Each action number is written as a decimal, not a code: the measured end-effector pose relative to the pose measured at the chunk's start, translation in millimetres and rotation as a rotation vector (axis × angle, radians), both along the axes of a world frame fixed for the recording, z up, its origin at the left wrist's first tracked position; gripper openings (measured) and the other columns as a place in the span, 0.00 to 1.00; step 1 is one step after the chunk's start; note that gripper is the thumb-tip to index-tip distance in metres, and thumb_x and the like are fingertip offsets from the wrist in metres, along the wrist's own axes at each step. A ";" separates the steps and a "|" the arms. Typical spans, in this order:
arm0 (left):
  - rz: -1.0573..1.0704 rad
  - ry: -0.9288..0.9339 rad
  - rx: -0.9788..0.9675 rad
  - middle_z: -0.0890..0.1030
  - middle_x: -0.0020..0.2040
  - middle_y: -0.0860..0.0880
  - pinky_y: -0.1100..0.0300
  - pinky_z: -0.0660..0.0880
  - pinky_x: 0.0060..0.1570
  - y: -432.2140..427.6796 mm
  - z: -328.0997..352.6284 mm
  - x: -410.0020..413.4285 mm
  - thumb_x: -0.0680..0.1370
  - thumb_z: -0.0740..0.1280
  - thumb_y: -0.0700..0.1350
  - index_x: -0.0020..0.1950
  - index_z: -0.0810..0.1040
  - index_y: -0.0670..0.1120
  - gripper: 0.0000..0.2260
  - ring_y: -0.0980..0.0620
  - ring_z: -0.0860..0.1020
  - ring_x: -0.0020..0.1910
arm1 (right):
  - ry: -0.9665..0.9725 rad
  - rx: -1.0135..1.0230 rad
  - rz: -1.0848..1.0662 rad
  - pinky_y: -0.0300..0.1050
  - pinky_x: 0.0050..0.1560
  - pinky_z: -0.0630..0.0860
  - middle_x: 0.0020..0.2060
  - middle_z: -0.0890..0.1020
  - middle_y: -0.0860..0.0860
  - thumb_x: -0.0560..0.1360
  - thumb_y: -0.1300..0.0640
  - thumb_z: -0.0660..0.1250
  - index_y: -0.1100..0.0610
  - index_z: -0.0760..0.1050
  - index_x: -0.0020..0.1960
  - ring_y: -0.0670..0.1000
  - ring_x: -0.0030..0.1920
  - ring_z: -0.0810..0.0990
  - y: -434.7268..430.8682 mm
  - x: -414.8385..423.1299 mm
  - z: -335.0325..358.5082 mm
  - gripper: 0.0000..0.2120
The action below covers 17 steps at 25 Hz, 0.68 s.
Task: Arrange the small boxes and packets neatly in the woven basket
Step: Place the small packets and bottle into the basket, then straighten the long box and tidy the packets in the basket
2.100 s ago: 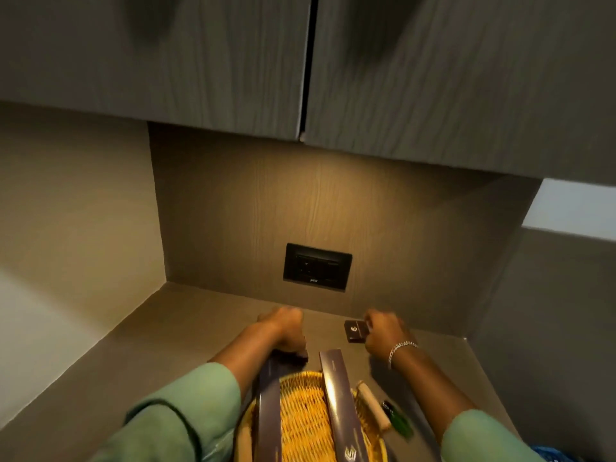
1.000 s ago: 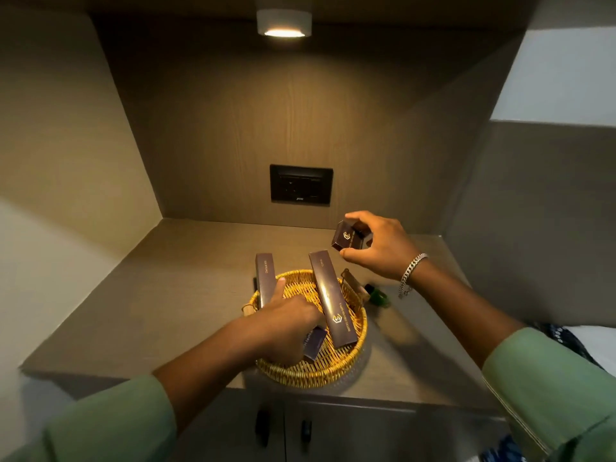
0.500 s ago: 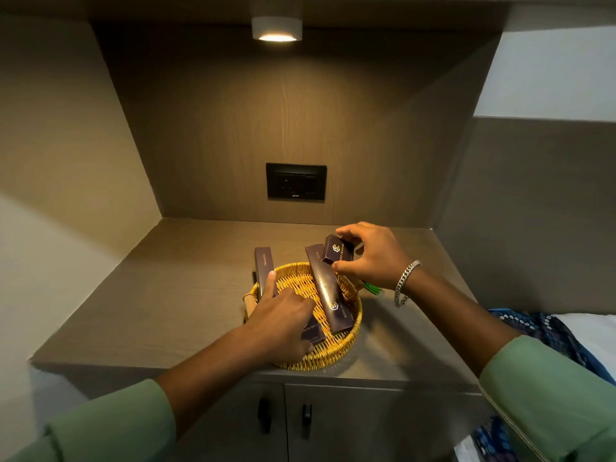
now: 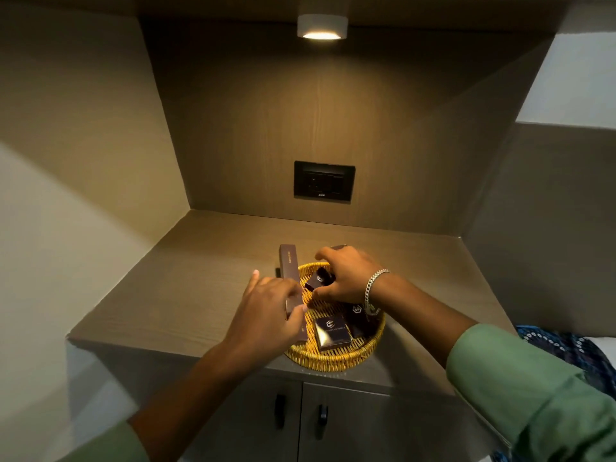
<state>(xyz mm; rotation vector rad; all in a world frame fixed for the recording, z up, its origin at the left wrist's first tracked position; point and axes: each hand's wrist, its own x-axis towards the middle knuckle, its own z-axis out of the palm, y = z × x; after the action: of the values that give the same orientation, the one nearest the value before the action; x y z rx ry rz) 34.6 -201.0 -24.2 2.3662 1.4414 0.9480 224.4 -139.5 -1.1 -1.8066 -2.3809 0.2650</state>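
Since half a second ago: small box carried from the far rim down into the basket; left hand shifted from the near side onto the long box; a flat box now uncovered at the near side.

Item 1, left: left hand (image 4: 266, 308), fingers loosely curled over the middle of the long box (image 4: 289, 271), thumb lifted and apart. Whether they actually clamp it cannot be told. Long box lies on the basket's left edge, long axis running away from the person, far end overhanging the rim onto the bench (image 4: 186, 295).

Item 2, centre: basket (image 4: 333, 360), woven, round, near the bench's front edge. Flat box (image 4: 332, 331) rests face up in its near part.

Item 3, centre-right: small box (image 4: 318, 281), pinched by the fingers of the right hand (image 4: 346, 278), tilted, low over the basket's far half. It sits just left of the palm, between the two hands.

Item 4, right: second dark box (image 4: 356, 311), partly hidden beneath the right wrist.

Judgement: right hand governs the coming placement; free weave lies directly below the small box.
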 end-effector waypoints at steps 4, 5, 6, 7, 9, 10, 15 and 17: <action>0.082 -0.027 -0.032 0.80 0.55 0.52 0.47 0.50 0.73 6.4 -0.5 -18.3 0.75 0.67 0.48 0.56 0.76 0.50 0.11 0.55 0.73 0.56 | -0.213 -0.013 -0.060 0.46 0.37 0.76 0.44 0.81 0.53 0.66 0.36 0.70 0.53 0.75 0.55 0.53 0.40 0.77 9.2 -21.9 -11.9 0.26; 0.090 -0.035 -0.044 0.80 0.55 0.52 0.47 0.50 0.73 6.9 -2.1 -20.9 0.75 0.67 0.47 0.57 0.76 0.50 0.11 0.54 0.73 0.57 | -0.244 -0.014 -0.063 0.46 0.36 0.77 0.43 0.82 0.53 0.66 0.36 0.69 0.53 0.76 0.53 0.53 0.39 0.77 11.1 -25.7 -14.8 0.25; 0.096 -0.043 -0.054 0.80 0.55 0.52 0.47 0.50 0.72 7.5 -4.0 -22.8 0.75 0.67 0.47 0.57 0.76 0.49 0.11 0.54 0.73 0.57 | -0.269 -0.011 -0.061 0.46 0.36 0.78 0.41 0.82 0.53 0.67 0.35 0.69 0.53 0.77 0.51 0.53 0.38 0.77 12.8 -29.0 -17.2 0.24; 0.101 -0.055 -0.060 0.80 0.55 0.51 0.47 0.50 0.72 7.7 -5.2 -23.9 0.75 0.67 0.47 0.57 0.76 0.49 0.11 0.53 0.73 0.58 | -0.288 -0.009 -0.059 0.46 0.36 0.78 0.40 0.82 0.53 0.67 0.35 0.69 0.54 0.77 0.49 0.53 0.37 0.78 13.5 -31.3 -18.3 0.23; 0.107 -0.081 -0.059 0.80 0.54 0.51 0.46 0.52 0.72 9.6 -6.6 -24.4 0.74 0.68 0.46 0.56 0.77 0.49 0.11 0.53 0.73 0.57 | -0.306 -0.015 -0.049 0.46 0.35 0.78 0.38 0.80 0.52 0.68 0.36 0.68 0.54 0.78 0.47 0.53 0.37 0.77 13.9 -33.5 -18.5 0.22; 0.107 -0.091 -0.051 0.80 0.54 0.51 0.45 0.53 0.72 11.0 -7.0 -23.5 0.74 0.68 0.45 0.56 0.77 0.49 0.11 0.53 0.73 0.56 | -0.309 -0.027 -0.043 0.46 0.35 0.77 0.37 0.80 0.52 0.68 0.36 0.68 0.55 0.78 0.47 0.53 0.37 0.77 13.0 -33.5 -18.3 0.22; 0.101 -0.143 -0.033 0.81 0.51 0.49 0.45 0.60 0.67 19.3 -7.4 -19.4 0.74 0.69 0.42 0.54 0.78 0.46 0.10 0.55 0.71 0.50 | -0.212 -0.069 -0.054 0.49 0.42 0.78 0.44 0.81 0.54 0.68 0.38 0.70 0.57 0.77 0.52 0.54 0.43 0.78 5.7 -30.6 9.5 0.24; 0.094 -0.138 -0.027 0.81 0.51 0.49 0.49 0.68 0.59 24.8 -7.0 -17.2 0.73 0.69 0.42 0.54 0.78 0.46 0.10 0.54 0.72 0.51 | -0.045 0.022 -0.113 0.49 0.41 0.79 0.42 0.79 0.52 0.66 0.39 0.72 0.57 0.78 0.50 0.53 0.43 0.77 14.1 -8.1 42.2 0.23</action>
<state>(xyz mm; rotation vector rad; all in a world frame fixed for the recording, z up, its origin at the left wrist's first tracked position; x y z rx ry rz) 17.3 -176.2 -31.3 2.1838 1.5124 1.0853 216.2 -125.4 41.2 -1.9492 -2.2904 0.1860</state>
